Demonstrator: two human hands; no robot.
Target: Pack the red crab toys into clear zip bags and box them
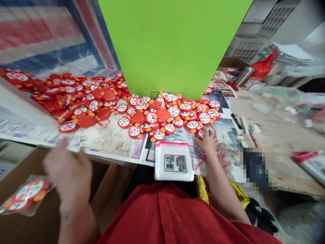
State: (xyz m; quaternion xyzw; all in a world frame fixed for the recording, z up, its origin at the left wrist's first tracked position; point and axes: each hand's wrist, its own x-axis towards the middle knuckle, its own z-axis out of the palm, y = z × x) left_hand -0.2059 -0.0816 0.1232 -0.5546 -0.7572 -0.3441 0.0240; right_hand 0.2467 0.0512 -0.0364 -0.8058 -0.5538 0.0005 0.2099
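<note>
My left hand (67,169) hovers over an open cardboard box (15,189) at the lower left, blurred by motion, fingers apart. Just beside it a bagged red crab toy (26,195) is in the air over the box, apart from the fingers. My right hand (208,139) reaches to the near edge of a heap of red and orange crab toys (162,115) and its fingers close on one toy (200,134). A stack of clear zip bags (174,162) with a printed label lies on the table edge in front of me.
A second big heap of the same toys (68,98) covers the left of the table. A large green panel (170,44) hides what lies behind the heaps. Red strings (223,154) lie by my right hand. Pens (243,123), a metal flask (243,76) and a red bag (261,67) sit at right.
</note>
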